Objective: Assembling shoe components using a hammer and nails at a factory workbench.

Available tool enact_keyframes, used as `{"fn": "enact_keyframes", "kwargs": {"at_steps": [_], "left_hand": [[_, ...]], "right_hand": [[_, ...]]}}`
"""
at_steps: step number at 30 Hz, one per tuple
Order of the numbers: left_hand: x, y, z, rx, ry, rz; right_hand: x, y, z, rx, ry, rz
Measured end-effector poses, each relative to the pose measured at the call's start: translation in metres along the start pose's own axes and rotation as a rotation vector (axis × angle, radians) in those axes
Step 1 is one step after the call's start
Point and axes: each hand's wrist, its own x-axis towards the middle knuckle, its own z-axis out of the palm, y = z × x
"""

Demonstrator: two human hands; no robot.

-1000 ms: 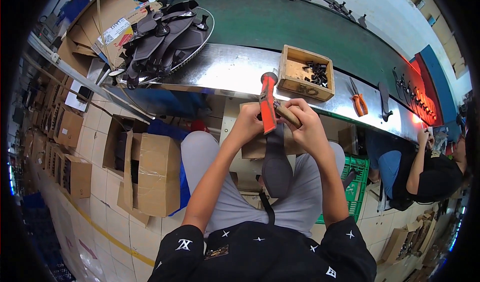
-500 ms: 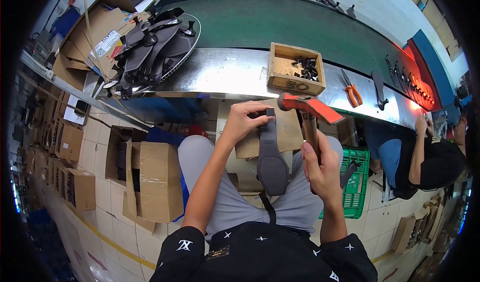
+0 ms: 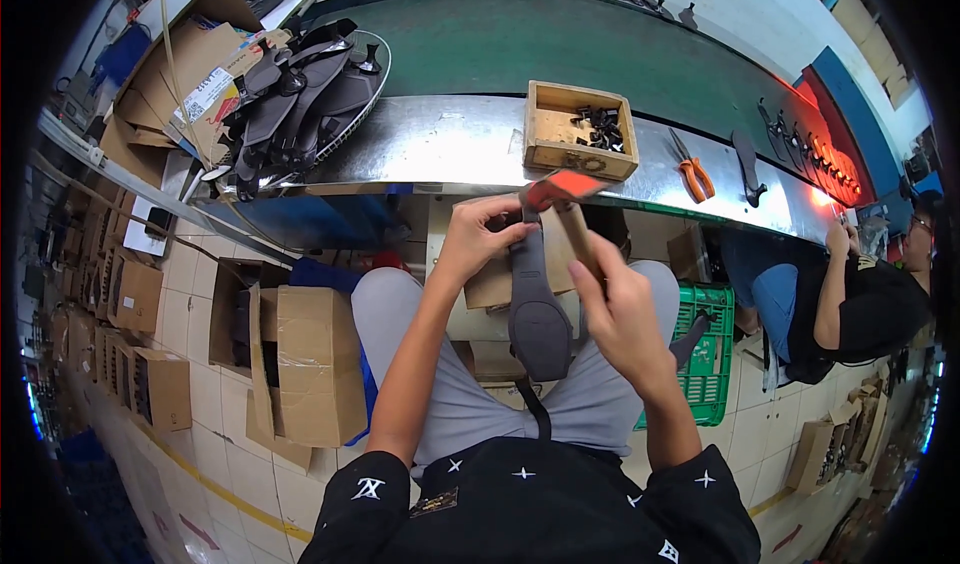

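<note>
Striking neatly prob. needs L hand (image 3: 474, 241), pinching the far end of the sole (image 3: 540, 329) running nearward from it, tucked clear of the hammer (image 3: 572, 222) head just beyond its fingertips, R hand (image 3: 622, 309) wrapped round the handle.

Hammer (image 3: 570, 218) blocks sole's (image 3: 541, 329) far end
</note>
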Motion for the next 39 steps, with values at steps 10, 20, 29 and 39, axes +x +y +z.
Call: {"fn": "enact_keyframes", "kwargs": {"at_steps": [10,20,29,39], "left_hand": [[-0.014,-0.003,0.010,0.502,0.075,0.204],[-0.010,0.002,0.006,0.610,0.056,0.216],[-0.039,0.033,0.007,0.056,-0.128,0.230],[-0.096,0.103,0.004,-0.208,-0.168,-0.049]], "right_hand": [[0.004,0.041,0.022,-0.155,0.087,-0.080],[-0.001,0.060,0.017,-0.246,0.115,-0.152],[0.008,0.025,-0.013,-0.175,0.258,-0.239],[0.023,0.083,0.020,-0.920,-0.207,-0.284]]}}
